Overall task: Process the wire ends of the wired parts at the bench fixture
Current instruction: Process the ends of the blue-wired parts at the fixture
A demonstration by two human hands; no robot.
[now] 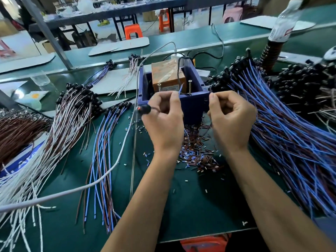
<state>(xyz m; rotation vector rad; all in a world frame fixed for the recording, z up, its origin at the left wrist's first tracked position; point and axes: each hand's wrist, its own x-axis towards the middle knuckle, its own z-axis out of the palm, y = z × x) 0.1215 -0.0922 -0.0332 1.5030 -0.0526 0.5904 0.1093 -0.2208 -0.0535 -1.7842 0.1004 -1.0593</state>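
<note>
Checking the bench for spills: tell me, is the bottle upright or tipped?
Tipped. The bottle leans rightward at the top, its base on a dark coiled stand. Cap out of frame.

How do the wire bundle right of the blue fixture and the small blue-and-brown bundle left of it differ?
1. Count: the right bundle is a dense heap; the left bundle is a thin, sparse group.
2. Lay: the right bundle fans down and right from the fixture; the left bundle runs almost straight towards the bench's near edge.
3. Heads: the right bundle's black parts crowd beside the fixture; the left bundle's form a short row.

Both mix blue and brown wires with black end parts.
</note>
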